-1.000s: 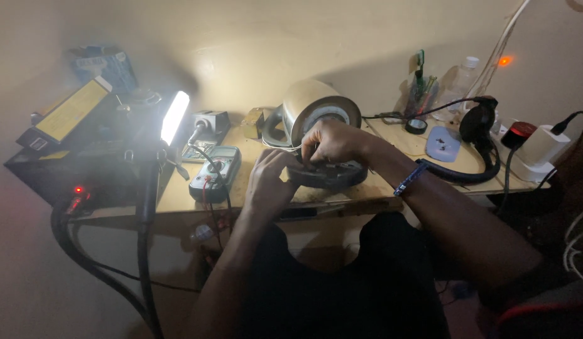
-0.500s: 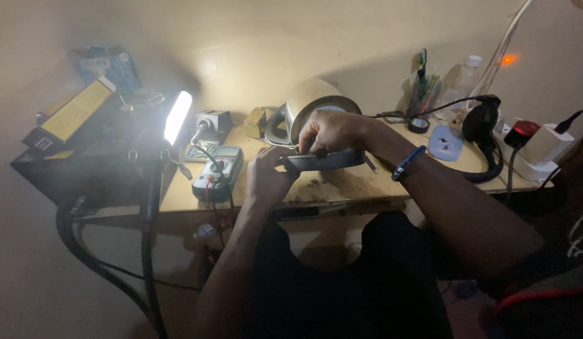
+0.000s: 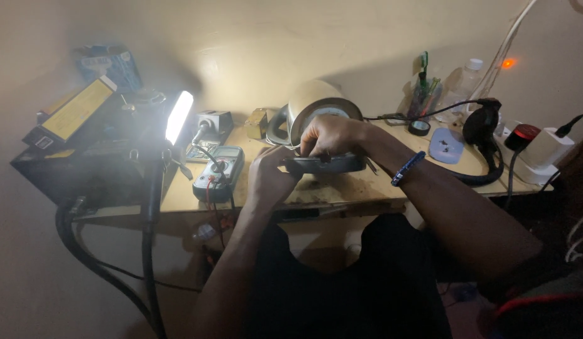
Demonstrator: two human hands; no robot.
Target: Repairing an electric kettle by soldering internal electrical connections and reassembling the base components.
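Note:
A dark round base plate [image 3: 326, 164] is held just above the wooden workbench [image 3: 342, 188]. My left hand [image 3: 269, 176] grips its left edge from below. My right hand [image 3: 329, 135] rests on top of it, fingers curled over the upper side; a thin tool may be in them, too dark to tell. Right behind the hands lies a cream electric kettle [image 3: 313, 107] on its side, its round bottom facing me.
A grey multimeter [image 3: 219, 172] lies left of the hands, beside a bright lamp [image 3: 178, 116] on a flexible neck. A soldering station [image 3: 213, 122], a tool cup [image 3: 420, 94], a clear bottle [image 3: 461, 81], a white power strip [image 3: 543, 150] and a black plug and cable [image 3: 483, 122] stand around.
Both hands have lifted the dark base plate slightly and turned it nearer to level. My right hand shifted from the plate's middle to its top.

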